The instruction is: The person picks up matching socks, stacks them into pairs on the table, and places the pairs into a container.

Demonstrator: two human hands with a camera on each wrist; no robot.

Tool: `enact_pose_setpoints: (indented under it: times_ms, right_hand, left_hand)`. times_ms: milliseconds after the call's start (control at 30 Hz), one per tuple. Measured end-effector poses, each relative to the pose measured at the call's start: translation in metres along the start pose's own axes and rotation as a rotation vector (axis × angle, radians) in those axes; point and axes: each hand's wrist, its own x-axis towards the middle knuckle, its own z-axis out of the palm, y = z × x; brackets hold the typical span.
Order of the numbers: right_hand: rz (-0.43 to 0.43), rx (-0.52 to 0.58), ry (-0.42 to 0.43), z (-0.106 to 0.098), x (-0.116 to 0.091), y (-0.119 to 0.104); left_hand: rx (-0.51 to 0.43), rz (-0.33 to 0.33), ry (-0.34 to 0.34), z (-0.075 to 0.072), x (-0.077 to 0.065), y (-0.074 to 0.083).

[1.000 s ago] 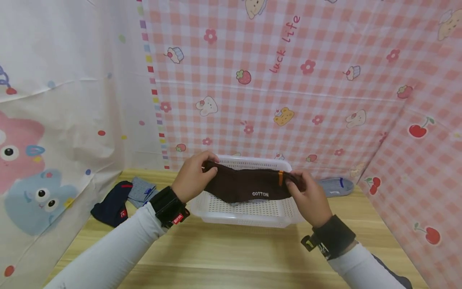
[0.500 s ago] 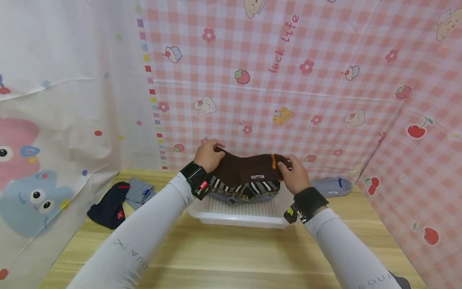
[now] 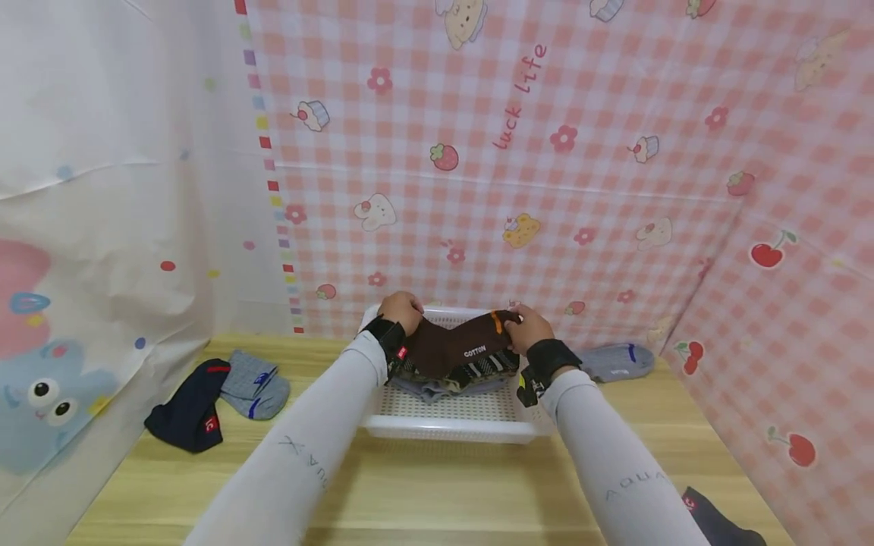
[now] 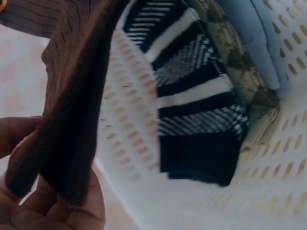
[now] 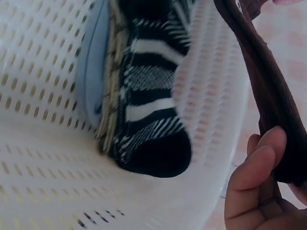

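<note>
Both hands hold a dark brown sock (image 3: 467, 345) with an orange band and the word COTTON, stretched sideways over the back of a white plastic basket (image 3: 451, 428). My left hand (image 3: 403, 312) pinches its left end; my right hand (image 3: 529, 330) pinches the end by the orange band. In the left wrist view the left hand's fingers (image 4: 36, 203) grip the sock's folded layers. Inside the basket, a black-and-white patterned sock (image 4: 196, 105), a camouflage-like sock (image 4: 235, 52) and a grey-blue sock (image 4: 256, 38) stand in a row, apart from the brown sock in the wrist views.
Left of the basket lie a navy sock (image 3: 187, 409) with red marks and a grey sock (image 3: 254, 385) on the wooden table (image 3: 437, 493). A grey-blue sock (image 3: 617, 362) lies right of the basket. Near the right forearm is a dark grey sock (image 3: 724, 519). Patterned cloth (image 3: 444, 243) hangs behind.
Both hands have carried the brown sock away from me to the basket's back and then down a little. The socks in the basket, mostly covered before, have come into sight.
</note>
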Motion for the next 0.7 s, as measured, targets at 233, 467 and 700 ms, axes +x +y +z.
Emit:
enact_pose_setpoints:
  times_ms: [233,467,700]
  right_hand:
    - [0.003,-0.148,-0.001,0.017,0.009,0.006]
    - [-0.082,-0.310,0.028,0.032,0.009,0.008]
    - [-0.094,-0.462,0.050,0.040,0.011,0.009]
  left_hand:
    - [0.076,-0.035,-0.001,0.014,0.007,-0.015]
    - [0.171,-0.082,-0.050,0.038,0.021,-0.041]
    - [0.192,-0.104,-0.029,0.049,0.024,-0.043]
